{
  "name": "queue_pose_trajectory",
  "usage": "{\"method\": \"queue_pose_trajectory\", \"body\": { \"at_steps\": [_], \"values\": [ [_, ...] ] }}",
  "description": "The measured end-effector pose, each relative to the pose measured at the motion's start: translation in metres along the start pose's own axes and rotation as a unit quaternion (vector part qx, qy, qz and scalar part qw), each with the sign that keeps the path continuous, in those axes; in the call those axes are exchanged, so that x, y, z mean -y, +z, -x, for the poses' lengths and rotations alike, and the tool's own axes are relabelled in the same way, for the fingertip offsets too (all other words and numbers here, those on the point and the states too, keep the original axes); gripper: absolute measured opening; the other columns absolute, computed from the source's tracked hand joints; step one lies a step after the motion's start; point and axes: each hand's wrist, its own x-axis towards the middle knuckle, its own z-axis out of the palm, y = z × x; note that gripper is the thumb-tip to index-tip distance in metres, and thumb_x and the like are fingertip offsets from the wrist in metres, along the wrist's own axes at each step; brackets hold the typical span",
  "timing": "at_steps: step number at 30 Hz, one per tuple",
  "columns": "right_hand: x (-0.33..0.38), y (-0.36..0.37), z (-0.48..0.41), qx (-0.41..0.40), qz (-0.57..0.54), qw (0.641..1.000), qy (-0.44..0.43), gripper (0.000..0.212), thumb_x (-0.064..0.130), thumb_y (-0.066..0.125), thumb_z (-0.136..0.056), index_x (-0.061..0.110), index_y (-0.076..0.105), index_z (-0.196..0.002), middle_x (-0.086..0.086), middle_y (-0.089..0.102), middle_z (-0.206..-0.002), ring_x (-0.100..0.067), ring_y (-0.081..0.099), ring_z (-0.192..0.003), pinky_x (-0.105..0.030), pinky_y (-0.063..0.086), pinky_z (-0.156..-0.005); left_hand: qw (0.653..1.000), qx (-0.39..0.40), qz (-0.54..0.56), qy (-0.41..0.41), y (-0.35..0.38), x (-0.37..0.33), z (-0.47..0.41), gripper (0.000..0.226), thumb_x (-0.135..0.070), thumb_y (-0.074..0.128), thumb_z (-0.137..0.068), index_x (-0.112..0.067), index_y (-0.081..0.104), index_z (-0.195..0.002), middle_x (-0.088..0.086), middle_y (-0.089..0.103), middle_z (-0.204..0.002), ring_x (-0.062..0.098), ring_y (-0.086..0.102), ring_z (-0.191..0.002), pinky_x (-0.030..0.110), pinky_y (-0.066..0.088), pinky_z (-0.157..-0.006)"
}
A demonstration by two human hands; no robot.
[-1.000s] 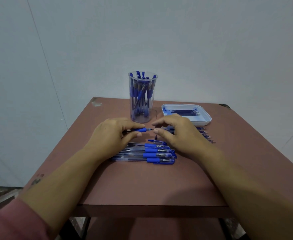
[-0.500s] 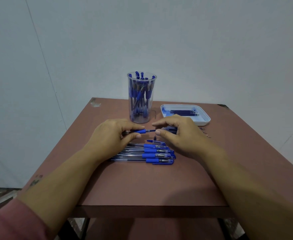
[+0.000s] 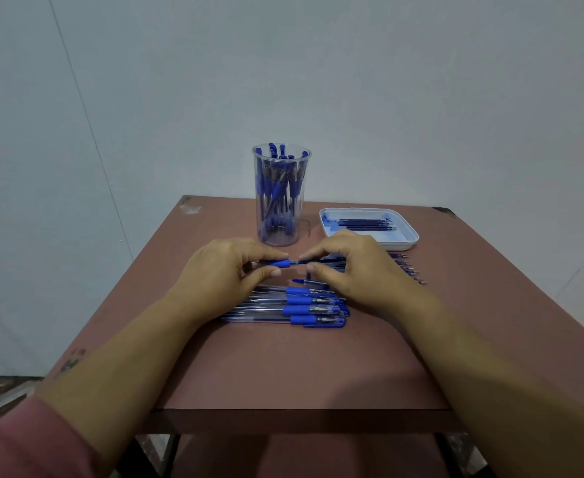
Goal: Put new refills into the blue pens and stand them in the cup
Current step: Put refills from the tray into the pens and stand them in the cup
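Note:
My left hand (image 3: 223,270) grips a blue pen barrel (image 3: 278,263) by its blue grip, held level above the table. My right hand (image 3: 349,267) pinches a thin dark refill (image 3: 304,261) whose end meets the barrel's tip. Below my hands several blue pens (image 3: 304,307) lie side by side on the table. A small blue pen part (image 3: 299,281) lies just under my right thumb. The clear cup (image 3: 281,198) stands behind my hands, holding several blue pens upright.
A white tray (image 3: 406,234) with several dark refills sits at the back right. A row of refills (image 3: 409,269) lies on the brown table (image 3: 300,367) beside my right hand. A wall stands close behind the table.
My hands have stayed almost in place. The refill between the two hands looks a little shorter, my right fingers closer to the barrel's tip.

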Motion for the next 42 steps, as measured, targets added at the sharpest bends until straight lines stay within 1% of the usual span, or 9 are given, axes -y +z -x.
{"method": "queue_pose_trajectory", "body": {
  "at_steps": [4, 8, 13, 18, 26, 31, 35, 38, 42],
  "values": [
    [-0.006, -0.003, 0.003, -0.011, 0.008, 1.0, 0.01, 0.013, 0.022, 0.073, -0.083, 0.029, 0.071, -0.095, 0.029, 0.057, -0.08, 0.004, 0.053, -0.093, -0.007, 0.037, -0.075, 1.0, -0.002, 0.006, -0.003, -0.001, -0.002, 0.0, 0.026, -0.036, 0.07, -0.086, -0.038, 0.071, -0.112, -0.03, 0.059, -0.086, 0.002, 0.059, -0.075, 0.017, 0.044, -0.067],
    [-0.002, 0.001, 0.0, -0.012, 0.02, 0.999, -0.022, 0.021, 0.03, 0.075, -0.084, 0.03, 0.074, -0.105, 0.034, 0.056, -0.084, 0.009, 0.052, -0.094, -0.004, 0.037, -0.079, 1.0, 0.001, 0.005, 0.003, 0.0, -0.002, 0.0, 0.026, -0.037, 0.069, -0.087, -0.039, 0.07, -0.113, -0.032, 0.058, -0.087, 0.001, 0.06, -0.075, 0.016, 0.044, -0.066],
    [-0.007, 0.0, 0.0, -0.022, 0.043, 0.999, -0.024, 0.016, 0.03, 0.073, -0.085, 0.031, 0.074, -0.1, 0.031, 0.058, -0.084, 0.0, 0.053, -0.091, -0.023, 0.043, -0.081, 1.0, 0.0, 0.006, 0.002, 0.0, -0.001, -0.001, 0.026, -0.037, 0.068, -0.087, -0.039, 0.07, -0.113, -0.034, 0.056, -0.087, -0.004, 0.058, -0.075, 0.015, 0.043, -0.066],
    [-0.007, 0.002, -0.001, -0.024, 0.045, 0.998, -0.04, 0.018, 0.031, 0.073, -0.085, 0.031, 0.075, -0.104, 0.025, 0.065, -0.086, 0.0, 0.053, -0.088, -0.022, 0.044, -0.078, 1.0, 0.003, 0.007, 0.002, 0.001, -0.001, -0.001, 0.026, -0.036, 0.069, -0.087, -0.039, 0.071, -0.113, -0.033, 0.057, -0.087, -0.005, 0.057, -0.075, 0.015, 0.042, -0.066],
    [-0.036, -0.01, 0.007, -0.052, 0.058, 0.996, 0.04, 0.017, 0.026, 0.07, -0.088, 0.034, 0.074, -0.102, 0.03, 0.058, -0.082, -0.002, 0.051, -0.091, -0.015, 0.038, -0.077, 1.0, -0.006, -0.002, -0.012, -0.001, 0.005, 0.0, 0.026, -0.036, 0.07, -0.086, -0.037, 0.071, -0.112, -0.03, 0.056, -0.084, -0.001, 0.055, -0.073, 0.017, 0.041, -0.066],
    [-0.06, -0.017, 0.009, -0.02, 0.06, 0.991, 0.115, 0.016, 0.022, 0.067, -0.09, 0.028, 0.074, -0.103, 0.021, 0.065, -0.091, -0.008, 0.055, -0.097, -0.031, 0.045, -0.09, 1.0, -0.002, 0.002, -0.017, -0.001, 0.004, 0.001, 0.027, -0.035, 0.07, -0.087, -0.038, 0.071, -0.113, -0.027, 0.06, -0.085, 0.002, 0.058, -0.075, 0.022, 0.046, -0.067],
    [-0.065, -0.018, 0.008, 0.013, 0.073, 0.988, 0.134, 0.016, 0.022, 0.067, -0.09, 0.026, 0.075, -0.104, 0.009, 0.071, -0.103, -0.005, 0.058, -0.095, -0.031, 0.046, -0.092, 1.0, -0.006, -0.005, -0.014, -0.001, 0.004, 0.002, 0.026, -0.033, 0.071, -0.086, -0.036, 0.071, -0.113, -0.028, 0.057, -0.084, 0.0, 0.055, -0.072, 0.017, 0.041, -0.065],
    [-0.068, -0.016, 0.007, 0.015, 0.074, 0.988, 0.135, 0.017, 0.024, 0.067, -0.09, 0.027, 0.074, -0.105, 0.011, 0.071, -0.104, -0.007, 0.059, -0.099, -0.037, 0.045, -0.096, 1.0, -0.006, -0.006, -0.015, -0.001, 0.004, 0.002, 0.026, -0.033, 0.071, -0.087, -0.036, 0.071, -0.112, -0.028, 0.057, -0.085, 0.001, 0.056, -0.074, 0.016, 0.041, -0.066],
    [-0.072, -0.024, 0.0, -0.016, 0.062, 0.987, 0.145, 0.015, 0.026, 0.066, -0.091, 0.027, 0.073, -0.104, 0.017, 0.064, -0.097, -0.004, 0.055, -0.099, -0.036, 0.044, -0.098, 1.0, -0.004, -0.002, -0.012, -0.001, 0.004, 0.001, 0.026, -0.034, 0.07, -0.087, -0.036, 0.071, -0.113, -0.03, 0.056, -0.085, 0.001, 0.056, -0.074, 0.018, 0.042, -0.066]
  ]
}}
